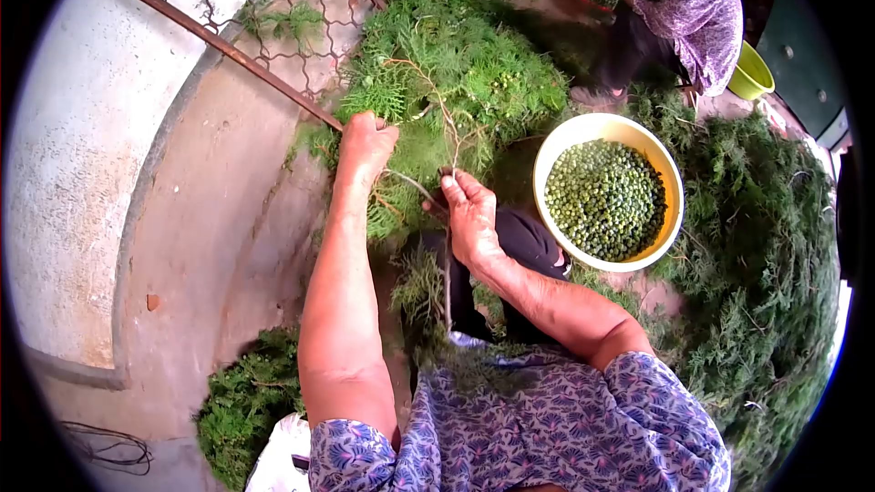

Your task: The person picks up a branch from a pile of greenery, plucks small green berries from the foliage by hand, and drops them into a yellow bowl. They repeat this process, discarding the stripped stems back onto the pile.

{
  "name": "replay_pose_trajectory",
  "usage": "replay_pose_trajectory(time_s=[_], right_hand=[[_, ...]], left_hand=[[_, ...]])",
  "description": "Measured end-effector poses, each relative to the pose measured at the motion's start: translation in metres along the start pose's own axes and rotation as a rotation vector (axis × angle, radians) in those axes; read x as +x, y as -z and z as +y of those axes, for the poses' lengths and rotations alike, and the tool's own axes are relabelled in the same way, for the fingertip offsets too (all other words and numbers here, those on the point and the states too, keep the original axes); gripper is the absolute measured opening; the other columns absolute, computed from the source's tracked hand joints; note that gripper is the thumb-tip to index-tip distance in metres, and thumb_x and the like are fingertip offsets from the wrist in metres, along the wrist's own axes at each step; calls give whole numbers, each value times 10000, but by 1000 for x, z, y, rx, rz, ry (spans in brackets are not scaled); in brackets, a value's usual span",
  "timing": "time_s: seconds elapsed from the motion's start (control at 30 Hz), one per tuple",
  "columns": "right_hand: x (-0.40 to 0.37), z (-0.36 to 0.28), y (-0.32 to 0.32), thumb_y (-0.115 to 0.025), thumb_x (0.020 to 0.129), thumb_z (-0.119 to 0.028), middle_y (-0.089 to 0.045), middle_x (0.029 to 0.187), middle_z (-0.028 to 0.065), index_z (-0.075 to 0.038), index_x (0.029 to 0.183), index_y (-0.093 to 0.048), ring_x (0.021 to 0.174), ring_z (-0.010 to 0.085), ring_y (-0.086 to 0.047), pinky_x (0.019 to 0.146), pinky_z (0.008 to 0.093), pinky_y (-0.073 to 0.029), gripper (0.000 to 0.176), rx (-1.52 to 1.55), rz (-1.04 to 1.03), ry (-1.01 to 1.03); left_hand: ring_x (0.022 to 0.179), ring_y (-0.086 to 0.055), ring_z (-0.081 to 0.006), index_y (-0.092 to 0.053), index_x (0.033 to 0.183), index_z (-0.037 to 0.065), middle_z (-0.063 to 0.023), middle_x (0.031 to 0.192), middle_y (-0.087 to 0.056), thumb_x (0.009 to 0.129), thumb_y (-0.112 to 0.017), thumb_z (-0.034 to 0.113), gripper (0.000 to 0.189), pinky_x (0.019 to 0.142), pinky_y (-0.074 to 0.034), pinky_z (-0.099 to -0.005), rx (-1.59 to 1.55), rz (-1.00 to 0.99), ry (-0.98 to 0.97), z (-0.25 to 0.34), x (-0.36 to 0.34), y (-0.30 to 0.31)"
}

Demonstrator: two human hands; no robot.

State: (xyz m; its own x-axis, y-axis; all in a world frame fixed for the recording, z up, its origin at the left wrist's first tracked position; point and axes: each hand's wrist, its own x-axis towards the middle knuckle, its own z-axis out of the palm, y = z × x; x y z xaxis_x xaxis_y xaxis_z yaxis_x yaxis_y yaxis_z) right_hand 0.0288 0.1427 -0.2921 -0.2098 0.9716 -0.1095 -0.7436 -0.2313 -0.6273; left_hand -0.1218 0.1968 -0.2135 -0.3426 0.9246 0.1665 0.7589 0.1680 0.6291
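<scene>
Left hand (365,141) and right hand (469,214) tight around a green branch (444,114), yellow bowl (606,118) of green berries (603,199) alongside.

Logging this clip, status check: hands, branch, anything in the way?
Left hand shut on green branch foliage. Right hand pinching its bare stem. Yellow bowl of green berries right of hands, clear. Another person farther back, not interfering.

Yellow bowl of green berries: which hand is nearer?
Right. The right hand, gripping a twig, sits just left of the yellow bowl in the picture. The left hand clutches the leafy branch farther left, beyond the right hand.
</scene>
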Motion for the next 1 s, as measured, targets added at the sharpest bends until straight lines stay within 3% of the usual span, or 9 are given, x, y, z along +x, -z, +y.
replay_pose_trajectory(time_s=[0.1,0.17,0.3,0.5,0.7,0.77,0.83,0.87,1.0], right_hand=[[22,0,2,-483,897,-48,-562,812,-2,24,1006,-573,637,65,-499,533,220,-476,158,-9,10,93],[19,1,-4,-486,894,-39,-561,811,-3,27,1022,-568,630,64,-494,542,215,-473,167,18,39,88],[3,-6,-12,-494,894,-56,-553,858,-12,-30,1065,-551,695,63,-509,622,260,-526,182,113,4,51],[-21,-1,-27,-435,902,-15,-493,855,-18,-46,1096,-505,702,61,-478,694,289,-534,208,77,16,-19],[31,-23,-28,-404,880,44,-501,840,12,5,1047,-501,688,84,-502,607,230,-472,198,-157,-26,267],[52,-44,-28,-415,883,32,-501,833,16,12,1049,-502,702,84,-504,629,232,-492,188,-21,38,140],[66,-49,-26,-431,883,21,-508,848,23,10,1049,-503,702,94,-504,664,233,-497,181,-51,-43,267],[66,-51,-28,-432,884,19,-508,849,25,8,1043,-502,707,96,-505,670,235,-493,174,-67,-23,281],[55,-45,-53,-439,877,22,-512,846,30,-5,1027,-496,722,109,-509,646,235,-466,163,-1,-9,313]], left_hand=[[644,-480,-112,-558,750,-20,-6,688,-531,709,-666,128,187,586,-410,-270,-197,-5,40,33,0,15],[654,-490,-112,-560,787,-46,-23,714,-548,707,-673,117,214,588,-413,-282,50,-40,90,52,-2,25],[641,-493,-120,-569,850,-61,-43,755,-563,704,-688,105,250,597,-414,-287,-83,39,101,31,8,25],[869,-624,-249,-478,1061,-85,-136,986,-598,721,-545,-68,346,782,-489,-317,-718,-254,-72,26,18,47],[916,-521,-182,-518,1001,-74,-137,1022,-553,682,-597,-75,328,791,-404,-271,-705,84,-81,61,24,59],[947,-529,-177,-508,1070,-90,-146,1059,-556,701,-588,-79,378,815,-403,-265,-611,93,-30,78,19,61],[876,-567,-165,-507,1098,-90,-111,980,-601,715,-562,-87,387,792,-432,-269,-807,281,-213,86,23,57],[829,-578,-165,-505,1097,-85,-98,934,-614,750,-550,-64,351,769,-453,-286,-801,132,-292,98,15,64],[882,-575,-170,-462,1192,-41,-110,959,-615,791,-624,107,456,803,-448,-290,-600,117,-238,123,5,60]])
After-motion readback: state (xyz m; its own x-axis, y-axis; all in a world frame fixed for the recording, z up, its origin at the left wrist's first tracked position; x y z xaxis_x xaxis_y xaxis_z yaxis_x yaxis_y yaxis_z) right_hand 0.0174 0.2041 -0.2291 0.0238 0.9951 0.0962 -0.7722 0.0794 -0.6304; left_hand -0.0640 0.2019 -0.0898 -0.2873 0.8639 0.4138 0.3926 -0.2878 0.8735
